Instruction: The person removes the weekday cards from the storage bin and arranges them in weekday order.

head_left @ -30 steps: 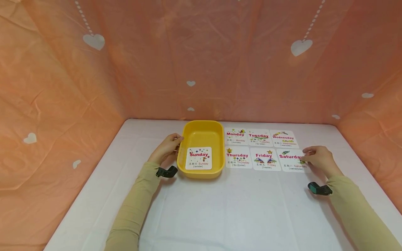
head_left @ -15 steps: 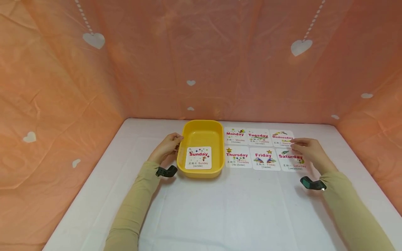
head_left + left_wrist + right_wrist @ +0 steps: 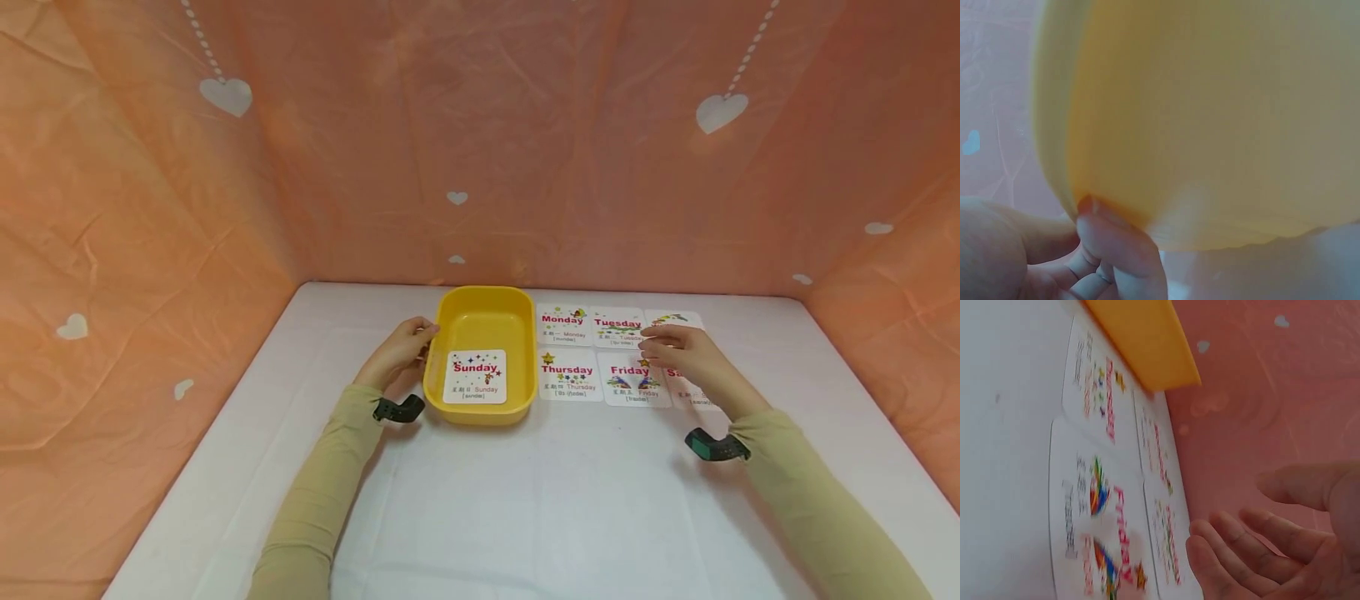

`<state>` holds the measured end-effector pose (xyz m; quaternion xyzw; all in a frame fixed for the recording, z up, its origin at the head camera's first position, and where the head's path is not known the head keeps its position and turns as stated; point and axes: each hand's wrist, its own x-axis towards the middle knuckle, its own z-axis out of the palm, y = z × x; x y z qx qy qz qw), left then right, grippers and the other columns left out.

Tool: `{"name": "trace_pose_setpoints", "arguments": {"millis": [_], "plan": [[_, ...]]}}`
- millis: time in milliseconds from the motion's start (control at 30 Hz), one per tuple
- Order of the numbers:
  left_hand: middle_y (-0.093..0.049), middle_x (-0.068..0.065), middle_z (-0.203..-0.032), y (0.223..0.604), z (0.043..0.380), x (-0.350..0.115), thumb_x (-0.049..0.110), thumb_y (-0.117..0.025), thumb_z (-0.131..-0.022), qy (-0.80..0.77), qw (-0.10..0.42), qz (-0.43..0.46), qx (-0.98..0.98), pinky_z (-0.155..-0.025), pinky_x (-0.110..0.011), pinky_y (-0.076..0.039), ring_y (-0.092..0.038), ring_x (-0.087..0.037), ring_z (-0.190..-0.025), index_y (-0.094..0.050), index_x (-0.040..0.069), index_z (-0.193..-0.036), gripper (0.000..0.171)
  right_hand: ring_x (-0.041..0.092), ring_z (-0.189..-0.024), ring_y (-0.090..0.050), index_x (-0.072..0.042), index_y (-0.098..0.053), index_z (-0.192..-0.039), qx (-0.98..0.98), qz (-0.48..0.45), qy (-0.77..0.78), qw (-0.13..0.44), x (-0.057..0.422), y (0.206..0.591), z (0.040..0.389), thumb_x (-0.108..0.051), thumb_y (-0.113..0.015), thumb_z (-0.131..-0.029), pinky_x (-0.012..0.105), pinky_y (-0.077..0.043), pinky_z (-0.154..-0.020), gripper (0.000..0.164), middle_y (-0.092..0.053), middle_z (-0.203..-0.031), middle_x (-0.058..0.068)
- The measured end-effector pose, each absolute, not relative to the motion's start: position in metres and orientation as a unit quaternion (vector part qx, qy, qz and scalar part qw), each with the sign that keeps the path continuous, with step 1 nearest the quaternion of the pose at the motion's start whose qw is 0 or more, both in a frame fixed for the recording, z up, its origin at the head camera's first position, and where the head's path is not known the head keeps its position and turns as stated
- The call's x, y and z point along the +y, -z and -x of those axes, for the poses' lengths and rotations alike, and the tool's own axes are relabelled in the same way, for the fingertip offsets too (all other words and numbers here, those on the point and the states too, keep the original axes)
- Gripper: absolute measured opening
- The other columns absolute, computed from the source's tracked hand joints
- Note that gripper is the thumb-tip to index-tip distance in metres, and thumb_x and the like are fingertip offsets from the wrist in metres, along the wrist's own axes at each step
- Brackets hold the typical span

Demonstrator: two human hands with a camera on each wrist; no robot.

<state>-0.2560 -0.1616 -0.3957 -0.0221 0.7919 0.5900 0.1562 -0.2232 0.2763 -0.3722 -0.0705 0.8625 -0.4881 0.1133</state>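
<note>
My left hand [image 3: 396, 354] pinches the left rim of a yellow plastic tray [image 3: 484, 327]; the left wrist view shows thumb and finger at the tray wall [image 3: 1210, 125]. Inside the tray lies a "Sunday" card [image 3: 475, 392]. Over the flashcards hovers my right hand [image 3: 693, 362], fingers loosely bent and holding nothing, close to the "Tuesday" card [image 3: 611, 325] and "Friday" card [image 3: 633, 392]. It partly covers the "Wednesday" card [image 3: 678, 319] and "Saturday" card [image 3: 697, 402].
The "Monday" card [image 3: 562, 333] and "Thursday" card [image 3: 567, 387] lie right beside the tray, completing two rows of cards. A white cloth [image 3: 540, 500] covers the table. Orange-pink curtains [image 3: 480, 150] with white hearts stand at the back and sides.
My right hand has moved left from the "Saturday" card, past "Wednesday", to near "Tuesday" and "Friday". The left hand, tray and cards have stayed in place.
</note>
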Motion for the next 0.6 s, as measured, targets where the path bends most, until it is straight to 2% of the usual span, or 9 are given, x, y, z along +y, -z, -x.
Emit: {"name": "trace_pose_setpoints", "arguments": {"millis": [267, 600], "plan": [[-0.054, -0.014, -0.091, 0.397, 0.256, -0.161, 0.025, -0.042, -0.104, -0.591, 0.161, 0.025, 0.790, -0.057, -0.027, -0.047, -0.053, -0.020, -0.069, -0.047, -0.003, -0.113, 0.030, 0.035, -0.111, -0.058, 0.011, -0.043, -0.135, 0.827, 0.121, 0.537, 0.118, 0.245, 0.366, 0.221, -0.017, -0.055, -0.098, 0.038, -0.047, -0.092, 0.047, -0.051, -0.127, 0.032], [-0.052, -0.013, -0.091, 0.397, 0.259, -0.160, 0.025, -0.041, -0.104, -0.585, 0.152, 0.022, 0.796, -0.058, -0.024, -0.045, -0.050, -0.018, -0.069, -0.047, -0.003, -0.114, 0.030, 0.043, -0.117, -0.051, 0.003, -0.046, -0.135, 0.789, 0.137, 0.580, 0.151, 0.208, 0.359, 0.219, -0.019, -0.058, -0.097, 0.047, -0.041, -0.097, 0.046, -0.051, -0.129, 0.029]]}}
